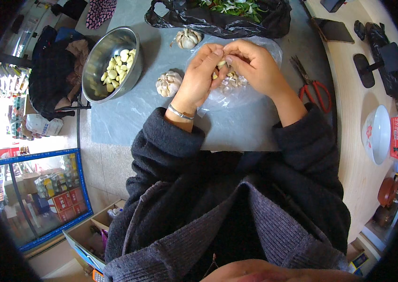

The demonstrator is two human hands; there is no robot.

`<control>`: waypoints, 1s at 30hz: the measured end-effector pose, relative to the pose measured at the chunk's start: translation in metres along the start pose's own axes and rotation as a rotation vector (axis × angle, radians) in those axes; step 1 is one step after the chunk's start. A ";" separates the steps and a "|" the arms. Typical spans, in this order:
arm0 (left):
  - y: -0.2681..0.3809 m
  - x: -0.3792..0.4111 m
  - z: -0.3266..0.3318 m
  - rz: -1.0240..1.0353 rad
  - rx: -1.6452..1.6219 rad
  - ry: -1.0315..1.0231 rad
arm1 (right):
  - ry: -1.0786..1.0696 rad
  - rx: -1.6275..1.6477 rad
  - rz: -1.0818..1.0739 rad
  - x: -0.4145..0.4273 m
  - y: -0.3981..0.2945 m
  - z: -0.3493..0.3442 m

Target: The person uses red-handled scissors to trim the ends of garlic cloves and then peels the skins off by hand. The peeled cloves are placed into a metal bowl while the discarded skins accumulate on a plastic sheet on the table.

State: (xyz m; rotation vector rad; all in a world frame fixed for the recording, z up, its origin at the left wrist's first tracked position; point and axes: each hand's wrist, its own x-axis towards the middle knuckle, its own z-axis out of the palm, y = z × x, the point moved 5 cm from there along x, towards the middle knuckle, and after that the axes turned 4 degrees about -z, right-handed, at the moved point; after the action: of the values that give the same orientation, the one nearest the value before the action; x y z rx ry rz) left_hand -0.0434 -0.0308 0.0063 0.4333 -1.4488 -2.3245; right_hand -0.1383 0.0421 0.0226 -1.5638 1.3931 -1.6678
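Above a clear plastic bag, my left hand and my right hand meet at their fingertips around a garlic clove. A second bit of yellowish clove shows in the left hand's curled fingers. Garlic skins lie on the plastic just below the hands. One whole garlic bulb rests left of my left wrist, and another bulb sits farther back. Peeled garlic cloves partly fill a tilted-looking stainless steel bowl at the left.
Behind my hands a black plastic bag holds leafy greens. Red-handled scissors lie to the right on the grey tabletop. On the wooden counter stand a flowered white bowl and a dark phone-like slab.
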 end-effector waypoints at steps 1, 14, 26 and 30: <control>0.001 -0.001 0.000 0.017 0.003 0.032 | 0.022 0.030 0.048 -0.001 0.001 -0.001; 0.007 -0.001 -0.001 0.199 0.181 -0.012 | 0.160 0.094 0.065 -0.002 0.000 -0.004; 0.008 -0.004 -0.002 0.371 0.573 0.100 | 0.186 0.082 0.132 -0.003 0.007 -0.010; 0.006 -0.003 0.000 0.320 0.502 0.071 | 0.193 0.084 0.136 -0.004 0.009 -0.010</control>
State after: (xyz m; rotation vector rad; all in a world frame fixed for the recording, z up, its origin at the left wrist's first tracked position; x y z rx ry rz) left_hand -0.0397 -0.0317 0.0124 0.3742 -1.9045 -1.6743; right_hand -0.1491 0.0457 0.0148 -1.2606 1.4682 -1.8066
